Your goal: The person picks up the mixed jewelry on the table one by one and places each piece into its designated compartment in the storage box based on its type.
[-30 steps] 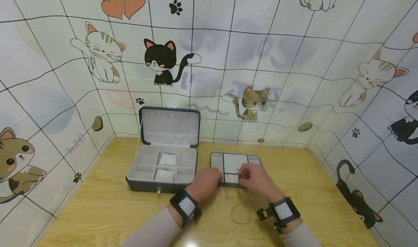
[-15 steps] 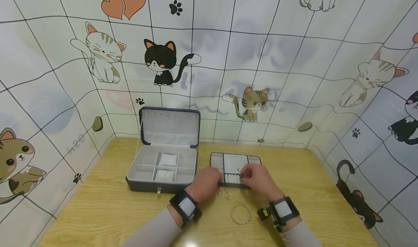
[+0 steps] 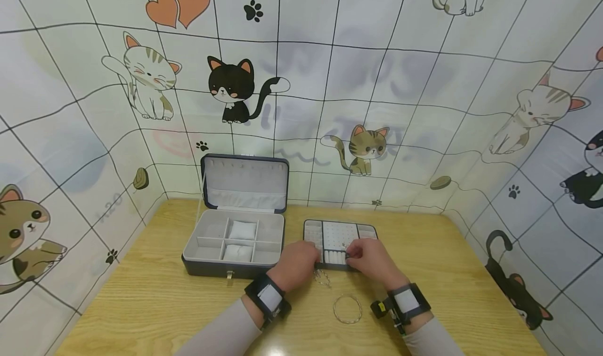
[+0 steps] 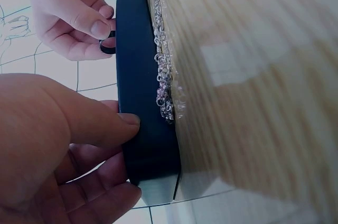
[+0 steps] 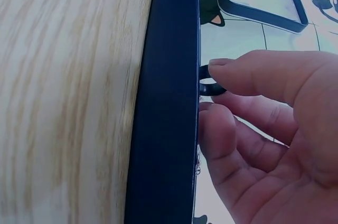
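My right hand point(image 3: 374, 262) pinches a small black ring point(image 5: 212, 90) between thumb and fingers. The ring is at the top of a dark jewelry tray point(image 3: 333, 266), by its white ring rolls point(image 3: 334, 257); whether it sits in a slot I cannot tell. My left hand point(image 3: 296, 264) holds the tray's near left corner, its thumb point(image 4: 129, 120) pressed on the dark front wall. Against that wall, on the table, lies a silvery chain point(image 4: 163, 71) with linked pieces. A thin gold-toned bangle point(image 3: 335, 310) lies nearer to me, between my forearms.
An open dark jewelry box point(image 3: 207, 268) stands left of the tray, lid raised. Its light compartments hold two white cushions point(image 3: 242, 230). The wooden table point(image 3: 141, 293) meets a cat-printed sheet point(image 3: 301, 110) at the back and sides. Each wrist wears a strapped camera.
My right fingers have shifted only slightly beside the ring rolls, with the black ring still pinched. The left hand, tray, chain and bangle stay where they were.
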The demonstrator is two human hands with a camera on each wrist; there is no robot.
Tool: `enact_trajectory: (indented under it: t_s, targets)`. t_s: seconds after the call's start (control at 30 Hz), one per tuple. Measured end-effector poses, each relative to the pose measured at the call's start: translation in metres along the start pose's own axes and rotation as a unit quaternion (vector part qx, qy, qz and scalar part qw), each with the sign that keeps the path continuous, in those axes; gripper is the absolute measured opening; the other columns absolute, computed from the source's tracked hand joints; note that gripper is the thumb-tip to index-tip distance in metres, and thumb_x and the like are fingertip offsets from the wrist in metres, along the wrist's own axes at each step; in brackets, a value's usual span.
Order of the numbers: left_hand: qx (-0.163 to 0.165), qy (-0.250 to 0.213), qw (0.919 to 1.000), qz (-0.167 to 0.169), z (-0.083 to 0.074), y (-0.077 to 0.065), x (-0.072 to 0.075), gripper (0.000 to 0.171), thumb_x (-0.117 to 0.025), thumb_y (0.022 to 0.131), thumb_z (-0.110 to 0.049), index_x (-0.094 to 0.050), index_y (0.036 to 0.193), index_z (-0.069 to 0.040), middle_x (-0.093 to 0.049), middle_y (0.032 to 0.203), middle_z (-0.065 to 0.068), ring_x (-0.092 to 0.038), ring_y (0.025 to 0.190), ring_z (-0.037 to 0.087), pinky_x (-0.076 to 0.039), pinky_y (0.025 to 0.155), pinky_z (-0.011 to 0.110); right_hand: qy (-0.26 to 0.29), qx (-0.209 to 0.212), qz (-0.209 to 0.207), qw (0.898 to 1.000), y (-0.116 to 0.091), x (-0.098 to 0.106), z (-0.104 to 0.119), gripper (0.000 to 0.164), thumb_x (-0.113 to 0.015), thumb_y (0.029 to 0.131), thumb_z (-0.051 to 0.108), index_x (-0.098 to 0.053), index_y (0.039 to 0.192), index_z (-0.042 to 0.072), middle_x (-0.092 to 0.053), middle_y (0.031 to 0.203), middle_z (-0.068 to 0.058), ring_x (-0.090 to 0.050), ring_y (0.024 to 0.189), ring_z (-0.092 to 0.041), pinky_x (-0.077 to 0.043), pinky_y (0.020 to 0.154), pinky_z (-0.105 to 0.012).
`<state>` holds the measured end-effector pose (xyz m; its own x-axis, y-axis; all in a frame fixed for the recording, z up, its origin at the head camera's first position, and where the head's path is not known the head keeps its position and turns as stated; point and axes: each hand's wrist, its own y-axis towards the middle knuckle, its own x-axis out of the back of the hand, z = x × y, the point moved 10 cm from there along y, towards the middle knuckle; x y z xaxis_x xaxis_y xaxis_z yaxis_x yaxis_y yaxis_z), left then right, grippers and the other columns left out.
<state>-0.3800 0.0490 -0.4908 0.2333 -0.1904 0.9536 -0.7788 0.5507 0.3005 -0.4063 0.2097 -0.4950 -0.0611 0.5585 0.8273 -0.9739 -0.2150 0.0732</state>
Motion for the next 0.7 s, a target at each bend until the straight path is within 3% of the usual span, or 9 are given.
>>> enact_trajectory:
  t_s: [0.7]
  targets:
    - [0.005, -0.006, 1.0, 0.0, 0.0008, -0.0013, -0.0002, 0.015, -0.074, 0.092, -0.012, -0.078, 0.084, -0.024, -0.069, 0.078, -0.007, -0.063, 0.072, 0.012, -0.047, 0.058, 0.028, -0.038, 0.006, -0.002, 0.999, -0.0003, -0.0003, 0.0048, 0.013, -0.085, 0.083, 0.008, -0.076, 0.087, 0.016, -0.074, 0.088, 0.003, -0.065, 0.081, -0.009, -0.059, 0.079, -0.035]
